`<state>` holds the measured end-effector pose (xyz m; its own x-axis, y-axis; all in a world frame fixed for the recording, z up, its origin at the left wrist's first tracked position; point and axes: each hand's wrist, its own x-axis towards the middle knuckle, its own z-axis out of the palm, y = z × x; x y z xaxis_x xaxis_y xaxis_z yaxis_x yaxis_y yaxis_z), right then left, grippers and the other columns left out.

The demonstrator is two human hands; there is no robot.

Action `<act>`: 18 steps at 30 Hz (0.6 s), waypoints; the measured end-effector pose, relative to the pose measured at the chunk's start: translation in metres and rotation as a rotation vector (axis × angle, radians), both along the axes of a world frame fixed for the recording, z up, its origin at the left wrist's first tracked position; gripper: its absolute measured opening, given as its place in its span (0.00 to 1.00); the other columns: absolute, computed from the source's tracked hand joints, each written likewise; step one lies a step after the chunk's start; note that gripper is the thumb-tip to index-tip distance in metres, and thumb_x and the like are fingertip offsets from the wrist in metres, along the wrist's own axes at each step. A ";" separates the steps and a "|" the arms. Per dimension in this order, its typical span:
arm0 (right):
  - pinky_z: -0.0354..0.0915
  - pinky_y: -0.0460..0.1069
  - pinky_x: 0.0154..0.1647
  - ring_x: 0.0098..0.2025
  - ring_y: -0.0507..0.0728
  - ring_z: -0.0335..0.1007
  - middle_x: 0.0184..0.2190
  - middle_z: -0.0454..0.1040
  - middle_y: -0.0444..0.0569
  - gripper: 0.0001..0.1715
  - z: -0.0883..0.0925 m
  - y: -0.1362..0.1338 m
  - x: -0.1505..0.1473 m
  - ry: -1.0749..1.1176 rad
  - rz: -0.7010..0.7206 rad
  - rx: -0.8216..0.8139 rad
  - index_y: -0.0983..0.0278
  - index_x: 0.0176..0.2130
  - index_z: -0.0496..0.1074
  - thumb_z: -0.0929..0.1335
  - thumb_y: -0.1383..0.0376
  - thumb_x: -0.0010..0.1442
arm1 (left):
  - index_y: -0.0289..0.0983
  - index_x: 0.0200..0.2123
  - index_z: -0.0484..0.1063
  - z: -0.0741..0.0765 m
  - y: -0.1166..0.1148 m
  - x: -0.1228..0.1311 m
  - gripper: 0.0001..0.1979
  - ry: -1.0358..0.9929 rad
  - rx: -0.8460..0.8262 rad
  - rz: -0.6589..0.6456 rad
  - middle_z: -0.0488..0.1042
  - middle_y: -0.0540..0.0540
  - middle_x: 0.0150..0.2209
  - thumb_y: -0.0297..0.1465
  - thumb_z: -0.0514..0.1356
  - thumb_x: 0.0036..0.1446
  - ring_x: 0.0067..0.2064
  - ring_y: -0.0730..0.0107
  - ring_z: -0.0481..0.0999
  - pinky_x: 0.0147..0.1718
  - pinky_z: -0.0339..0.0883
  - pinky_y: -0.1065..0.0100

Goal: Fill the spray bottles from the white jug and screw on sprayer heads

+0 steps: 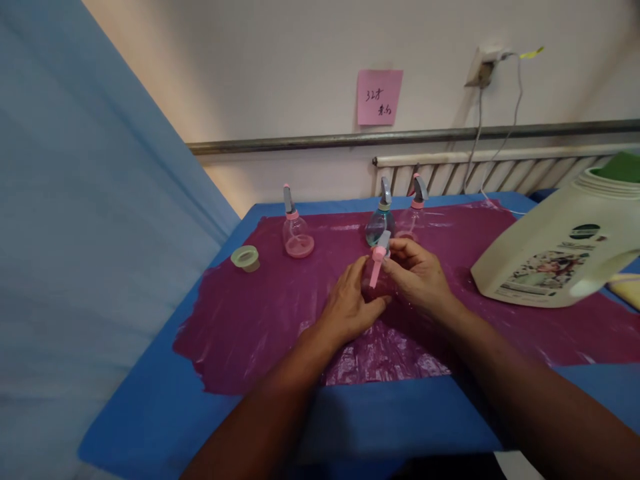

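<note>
Just right of the table's middle, a clear spray bottle (379, 259) with a pink and grey trigger head stands between my hands. My left hand (350, 303) is wrapped round the left side of its body. At its neck, my right hand (417, 270) has thumb and fingers closed on the spray head. Most of the bottle's body is hidden by my fingers. Behind it are a spray bottle with blue liquid (377, 225) and another pink-headed one (417, 217). To the left stands a spray bottle with pink liquid (299, 237) in its base.
A pale green cup (245, 258) sits at the left on purple plastic sheeting (260, 320) over a blue cloth (150, 413). On the right is a large cream detergent jug (545, 247). A radiator (450, 175), a pipe and a plugged cable are behind; a blue curtain (90, 200) hangs left.
</note>
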<state>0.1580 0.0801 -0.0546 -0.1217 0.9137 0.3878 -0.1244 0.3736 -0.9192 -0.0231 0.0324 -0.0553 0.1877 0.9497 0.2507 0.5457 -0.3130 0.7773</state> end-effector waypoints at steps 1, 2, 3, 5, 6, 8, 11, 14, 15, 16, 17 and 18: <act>0.79 0.57 0.58 0.50 0.60 0.86 0.50 0.89 0.50 0.22 0.001 -0.001 -0.002 0.019 0.000 -0.003 0.56 0.54 0.84 0.82 0.50 0.67 | 0.46 0.74 0.68 0.000 0.000 0.000 0.39 0.003 -0.003 0.001 0.76 0.37 0.70 0.34 0.74 0.62 0.72 0.39 0.77 0.71 0.72 0.37; 0.79 0.57 0.57 0.49 0.59 0.86 0.49 0.89 0.49 0.21 0.002 -0.001 -0.003 0.038 0.002 -0.008 0.56 0.53 0.84 0.82 0.51 0.66 | 0.46 0.75 0.67 0.000 0.000 0.000 0.40 0.005 -0.004 -0.002 0.75 0.38 0.71 0.34 0.74 0.63 0.72 0.40 0.76 0.72 0.71 0.37; 0.79 0.56 0.57 0.48 0.59 0.86 0.48 0.89 0.49 0.21 0.002 -0.001 -0.005 0.057 0.004 -0.013 0.56 0.52 0.83 0.83 0.51 0.65 | 0.47 0.76 0.66 -0.001 0.000 0.000 0.41 0.007 -0.002 -0.005 0.74 0.38 0.72 0.34 0.74 0.63 0.73 0.40 0.75 0.73 0.70 0.37; 0.79 0.56 0.56 0.47 0.58 0.86 0.47 0.89 0.48 0.21 0.004 -0.001 -0.007 0.090 -0.002 -0.021 0.57 0.50 0.83 0.84 0.52 0.63 | 0.49 0.78 0.64 -0.004 0.001 -0.001 0.43 0.010 0.026 -0.016 0.72 0.39 0.74 0.34 0.75 0.63 0.75 0.40 0.73 0.75 0.68 0.35; 0.78 0.56 0.55 0.46 0.58 0.86 0.46 0.89 0.48 0.21 0.004 -0.001 -0.008 0.100 -0.010 -0.023 0.57 0.49 0.82 0.84 0.52 0.62 | 0.49 0.78 0.63 -0.006 0.002 -0.002 0.44 0.008 0.052 -0.022 0.71 0.39 0.75 0.33 0.75 0.63 0.76 0.40 0.72 0.76 0.67 0.35; 0.78 0.55 0.53 0.46 0.58 0.86 0.45 0.88 0.47 0.22 0.004 -0.001 -0.010 0.109 -0.020 -0.026 0.57 0.47 0.81 0.84 0.52 0.60 | 0.49 0.78 0.63 -0.010 0.003 -0.002 0.45 -0.010 0.115 -0.036 0.70 0.38 0.76 0.34 0.76 0.62 0.78 0.39 0.71 0.77 0.67 0.34; 0.78 0.55 0.50 0.44 0.58 0.85 0.43 0.88 0.47 0.23 0.004 0.001 -0.011 0.122 -0.013 -0.048 0.57 0.46 0.79 0.85 0.52 0.59 | 0.49 0.79 0.62 -0.015 0.004 -0.002 0.45 -0.066 0.181 -0.058 0.69 0.38 0.77 0.35 0.76 0.64 0.77 0.41 0.72 0.76 0.69 0.36; 0.79 0.56 0.49 0.43 0.58 0.85 0.41 0.87 0.46 0.23 0.004 0.002 -0.012 0.118 -0.010 -0.050 0.57 0.44 0.77 0.85 0.52 0.58 | 0.51 0.80 0.61 -0.018 0.005 -0.002 0.43 -0.102 0.201 -0.076 0.71 0.39 0.76 0.35 0.74 0.67 0.76 0.42 0.74 0.76 0.70 0.35; 0.80 0.56 0.50 0.44 0.59 0.85 0.41 0.87 0.47 0.23 0.003 0.002 -0.012 0.111 -0.014 -0.041 0.57 0.44 0.77 0.85 0.52 0.58 | 0.52 0.80 0.61 -0.019 0.006 -0.003 0.43 -0.106 0.203 -0.081 0.72 0.39 0.75 0.34 0.74 0.68 0.76 0.42 0.74 0.76 0.70 0.35; 0.80 0.57 0.52 0.45 0.59 0.86 0.42 0.87 0.47 0.24 0.003 0.003 -0.012 0.106 -0.019 -0.029 0.56 0.45 0.77 0.85 0.52 0.58 | 0.53 0.80 0.62 -0.019 0.006 -0.003 0.42 -0.108 0.204 -0.086 0.73 0.40 0.75 0.33 0.73 0.68 0.76 0.42 0.75 0.76 0.70 0.34; 0.80 0.59 0.55 0.48 0.60 0.86 0.45 0.88 0.48 0.25 0.002 0.003 -0.012 0.105 -0.024 -0.014 0.56 0.47 0.77 0.85 0.52 0.58 | 0.53 0.79 0.62 -0.020 0.007 -0.004 0.41 -0.113 0.203 -0.093 0.74 0.40 0.74 0.33 0.73 0.68 0.75 0.42 0.76 0.75 0.71 0.34; 0.80 0.60 0.58 0.51 0.61 0.86 0.48 0.88 0.49 0.27 0.002 0.003 -0.011 0.110 -0.028 0.002 0.56 0.50 0.77 0.85 0.52 0.59 | 0.53 0.79 0.63 -0.020 0.007 -0.004 0.41 -0.120 0.201 -0.097 0.74 0.40 0.74 0.32 0.73 0.69 0.75 0.42 0.76 0.75 0.71 0.34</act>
